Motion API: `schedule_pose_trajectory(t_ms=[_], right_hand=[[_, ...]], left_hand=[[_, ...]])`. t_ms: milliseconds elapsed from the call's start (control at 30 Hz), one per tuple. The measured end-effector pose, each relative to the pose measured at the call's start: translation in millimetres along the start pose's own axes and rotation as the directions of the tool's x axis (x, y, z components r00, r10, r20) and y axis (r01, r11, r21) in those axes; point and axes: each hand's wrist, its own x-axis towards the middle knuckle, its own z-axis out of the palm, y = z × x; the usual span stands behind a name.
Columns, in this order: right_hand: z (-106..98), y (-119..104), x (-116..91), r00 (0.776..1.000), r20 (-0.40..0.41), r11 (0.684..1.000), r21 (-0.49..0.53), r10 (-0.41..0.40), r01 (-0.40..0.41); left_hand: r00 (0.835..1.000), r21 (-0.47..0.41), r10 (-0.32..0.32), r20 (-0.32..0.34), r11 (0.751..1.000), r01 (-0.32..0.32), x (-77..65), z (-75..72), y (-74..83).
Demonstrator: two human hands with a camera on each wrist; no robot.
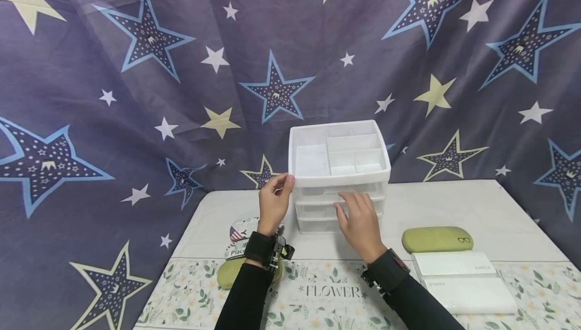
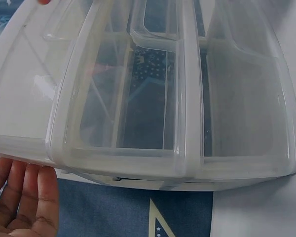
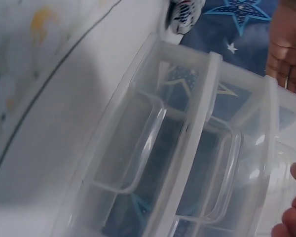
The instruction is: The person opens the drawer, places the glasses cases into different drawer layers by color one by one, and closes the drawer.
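A white drawer unit (image 1: 338, 177) stands on the table, with clear drawers (image 2: 148, 98) under a compartmented top tray. My left hand (image 1: 273, 206) is at its upper left corner. In the left wrist view the left fingers (image 2: 32, 197) lie fairly straight against the unit's side, and only a bit of thumb shows at the top edge. In front of the upper drawers is my right hand (image 1: 360, 224), fingers loosely bent. The right wrist view shows the right fingertips (image 3: 293, 219) near the upper drawer front; whether they touch it I cannot tell.
Right of the unit lie a green glasses case (image 1: 438, 239) and white boxes (image 1: 463, 284). Left, partly behind my left arm, are a patterned case (image 1: 238, 230) and another green case (image 1: 229, 273). A floral mat (image 1: 327, 315) covers the front; a star-printed cloth (image 1: 272, 27) hangs behind.
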Motion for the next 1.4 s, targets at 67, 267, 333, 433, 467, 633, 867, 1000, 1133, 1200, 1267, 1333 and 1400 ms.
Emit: schedule_pose_trajectory(t_ms=[67,267,333,433,467,633,867,1000,1133,1200,1267,1333,1400], right_hand=[[0,1,2,0.999,-0.008,0.999,-0.033,-0.042,0.042],[-2,3,12,0.991,0.011,0.986,-0.096,-0.133,0.134],[-1,5,14,0.985,0.005,0.978,-0.118,-0.175,0.174],[1,7,16,0.971,0.006,0.959,-0.152,-0.24,0.239],[1,8,17,0.965,0.006,0.952,-0.161,-0.264,0.261],[5,12,19,0.938,0.021,0.917,-0.209,-0.345,0.341],[8,17,22,0.92,0.04,0.878,-0.287,-0.389,0.384],[9,18,23,0.916,0.04,0.867,-0.309,-0.4,0.392],[9,18,23,0.915,0.032,0.867,-0.308,-0.402,0.392],[10,18,23,0.913,0.024,0.866,-0.309,-0.407,0.394],[10,17,23,0.91,0.014,0.863,-0.313,-0.413,0.397],[10,17,23,0.908,0.005,0.861,-0.317,-0.419,0.399],[11,17,23,0.908,0.002,0.861,-0.316,-0.419,0.398]], left_hand=[[1.0,-0.007,0.005,0.005,1.0,-0.005,-0.8,-1.0,2.3],[1.0,-0.003,0.009,0.025,1.0,-0.009,4.2,-0.1,-22.9],[1.0,0.01,0.007,0.025,1.0,-0.007,6.6,0.9,-33.4],[1.0,0.017,0.005,0.025,1.0,-0.005,6.3,0.7,-32.1],[1.0,0.016,0.005,0.025,1.0,-0.005,6.2,0.7,-31.7],[1.0,0.015,0.007,0.02,1.0,-0.008,5.2,0.5,-32.2],[1.0,0.033,0.005,0.022,0.999,-0.005,3.7,1.1,-35.2],[1.0,0.027,0.011,0.021,1.0,-0.011,4.1,1.0,-34.4],[1.0,0.017,0.007,0.022,1.0,-0.008,5.0,0.8,-34.9],[1.0,0.008,0.004,0.022,1.0,-0.004,5.5,0.6,-35.6],[1.0,-0.004,0.005,0.023,1.0,-0.005,5.7,0.3,-35.8],[1.0,-0.012,0.006,0.028,1.0,-0.006,5.8,0.0,-36.1],[0.999,-0.012,0.007,0.033,1.0,-0.007,5.9,-0.5,-36.1]])
